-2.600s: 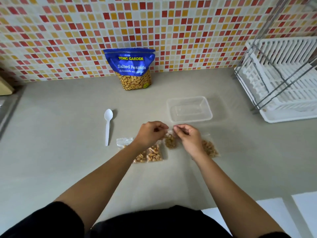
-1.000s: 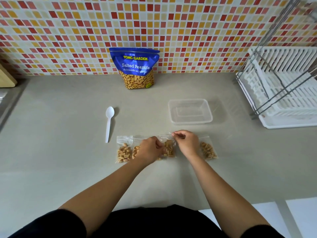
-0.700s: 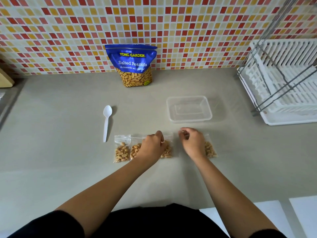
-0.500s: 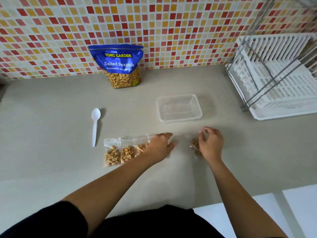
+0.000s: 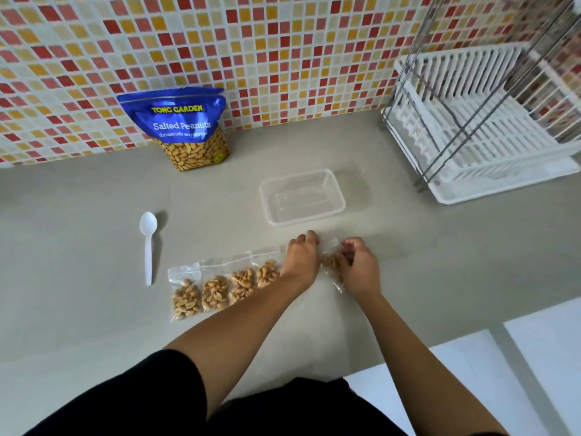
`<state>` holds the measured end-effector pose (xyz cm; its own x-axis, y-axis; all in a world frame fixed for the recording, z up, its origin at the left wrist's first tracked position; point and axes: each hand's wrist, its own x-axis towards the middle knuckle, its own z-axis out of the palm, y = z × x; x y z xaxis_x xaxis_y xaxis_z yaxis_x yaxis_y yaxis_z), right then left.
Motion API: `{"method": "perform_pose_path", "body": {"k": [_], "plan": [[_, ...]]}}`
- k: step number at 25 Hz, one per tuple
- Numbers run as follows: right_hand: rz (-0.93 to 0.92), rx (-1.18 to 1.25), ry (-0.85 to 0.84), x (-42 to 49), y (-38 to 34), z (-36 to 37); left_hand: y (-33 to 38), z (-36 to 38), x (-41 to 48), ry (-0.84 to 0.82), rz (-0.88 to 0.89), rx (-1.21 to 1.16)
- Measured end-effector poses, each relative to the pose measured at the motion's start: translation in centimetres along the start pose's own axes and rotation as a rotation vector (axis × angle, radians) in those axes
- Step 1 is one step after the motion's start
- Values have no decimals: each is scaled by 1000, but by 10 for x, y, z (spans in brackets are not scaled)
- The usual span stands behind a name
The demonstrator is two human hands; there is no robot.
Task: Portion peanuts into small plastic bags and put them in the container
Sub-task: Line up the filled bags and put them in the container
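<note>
Overhead, a grey countertop (image 5: 78,309) was seen from a head-worn camera, backed by a wall of small red, orange and cream tiles (image 5: 283,42). At the far right, a white dish rack (image 5: 478,130) with a metal frame was set on the counter. Against the wall, a blue bag of salted peanuts (image 5: 184,127) was stood upright. Near the middle, a clear rectangular container (image 5: 302,196) was placed, with nothing visible inside it. To the left, a white plastic spoon (image 5: 147,243) was laid flat, bowl towards the wall.

Closer to the person, four small filled bags (image 5: 220,287) of peanuts were lined up side by side, just right of the spoon. The left hand (image 5: 301,259) was laid palm down at the right end of that row, fingers loose, with nothing clearly gripped. Just beside it, the right hand (image 5: 358,269) was curled around a fifth small bag (image 5: 331,265) of peanuts, pinched at its top, close in front of the container.
</note>
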<state>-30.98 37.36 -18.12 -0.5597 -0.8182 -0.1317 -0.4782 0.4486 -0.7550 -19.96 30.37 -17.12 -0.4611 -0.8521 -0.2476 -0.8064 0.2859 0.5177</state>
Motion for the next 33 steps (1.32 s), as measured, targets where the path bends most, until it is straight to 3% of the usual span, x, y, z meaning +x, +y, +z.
{"method": "perform_pose_path", "body": {"k": [5,9,14,18,23,27,33], "plan": [[-8,-2,-15,1,-6,2,-2,-2,-4,-13,-14,10],[-58,96,6,-5,-21,-8,-9,-40,-14,-16,42,-263],[-298,154,-96,-5,-68,-17,-21,-121,-25,-59,129,-511],[-543,-43,-87,5,-130,-28,-31,-183,-29,-28,244,-352],[-761,-412,-134,17,-201,-38,-36,-239,-36,58,265,-272],[-834,-570,-132,21,-232,-39,-37,-251,-40,167,344,-27],[-850,-598,-89,18,-246,-44,-35,-251,-42,340,439,98]]}}
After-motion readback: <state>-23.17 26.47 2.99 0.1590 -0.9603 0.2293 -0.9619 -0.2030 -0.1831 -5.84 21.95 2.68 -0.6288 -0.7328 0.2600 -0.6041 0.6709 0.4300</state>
